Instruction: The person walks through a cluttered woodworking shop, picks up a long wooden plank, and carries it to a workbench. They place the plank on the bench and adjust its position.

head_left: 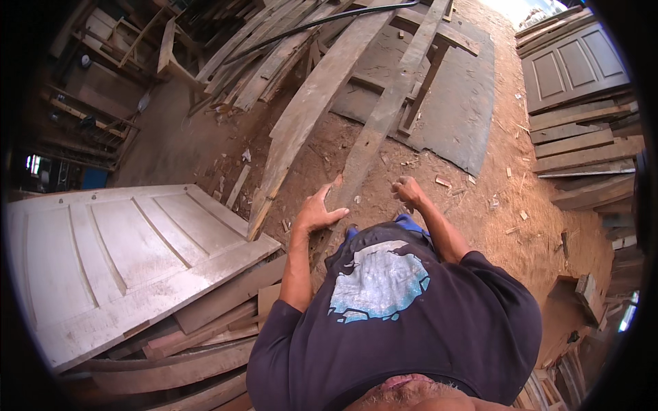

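A long, narrow grey-brown plank [373,130] runs from the far side toward my body. At its near end my left hand [319,211] is open, thumb and fingers spread beside the plank's left edge. Whether it touches the wood I cannot tell. To the right of this plank, my right hand [409,193] is in the air with its fingers curled in; anything inside them is hidden. A wider, dusty plank [315,96] lies left of the narrow one, its near end tapering to a splintered edge close to the white panelled door.
At the left a white panelled door [157,240] lies on stacked boards [205,335]. More planks [274,58] are piled at the far left. A dark sheet [456,103] covers part of the dirt floor. A brown panelled door [574,65] and stacked timber [582,151] stand at the right.
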Demonstrator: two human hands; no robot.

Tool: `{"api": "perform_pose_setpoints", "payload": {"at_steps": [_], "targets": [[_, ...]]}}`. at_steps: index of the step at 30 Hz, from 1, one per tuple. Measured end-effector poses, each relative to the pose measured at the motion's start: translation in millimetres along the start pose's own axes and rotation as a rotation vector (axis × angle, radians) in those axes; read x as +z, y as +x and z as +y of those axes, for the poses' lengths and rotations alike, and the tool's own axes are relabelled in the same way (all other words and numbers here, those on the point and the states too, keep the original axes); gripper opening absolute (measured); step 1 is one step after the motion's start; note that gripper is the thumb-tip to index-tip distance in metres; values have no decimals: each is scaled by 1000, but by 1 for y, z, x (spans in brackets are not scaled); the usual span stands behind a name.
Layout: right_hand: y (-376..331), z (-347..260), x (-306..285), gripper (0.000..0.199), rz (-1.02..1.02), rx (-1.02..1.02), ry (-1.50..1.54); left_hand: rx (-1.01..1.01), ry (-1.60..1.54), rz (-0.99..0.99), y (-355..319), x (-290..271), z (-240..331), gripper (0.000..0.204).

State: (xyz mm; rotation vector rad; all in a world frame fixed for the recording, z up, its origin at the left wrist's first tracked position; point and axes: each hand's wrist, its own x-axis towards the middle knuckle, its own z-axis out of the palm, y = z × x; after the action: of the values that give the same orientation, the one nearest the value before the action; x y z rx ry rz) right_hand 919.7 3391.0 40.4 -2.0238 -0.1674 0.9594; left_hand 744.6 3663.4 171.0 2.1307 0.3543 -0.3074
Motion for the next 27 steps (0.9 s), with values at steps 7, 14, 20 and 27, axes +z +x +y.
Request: {"api": "perform_pose_setpoints", "payload": {"at_steps": [7,14,20,27], "targets": [[12,58,-29,26,107,-34,-89,16,-65,7,33,-16,4,91],[32,96,-73,28,105,-55,-137,109,206,336,117,3,88,94],[45,199,-151,27,213,128,-52,-209,468,437,159,52,157,79],[-6,413,-254,21,149,311,-161,-308,569,496,172,61,158,71]]}}
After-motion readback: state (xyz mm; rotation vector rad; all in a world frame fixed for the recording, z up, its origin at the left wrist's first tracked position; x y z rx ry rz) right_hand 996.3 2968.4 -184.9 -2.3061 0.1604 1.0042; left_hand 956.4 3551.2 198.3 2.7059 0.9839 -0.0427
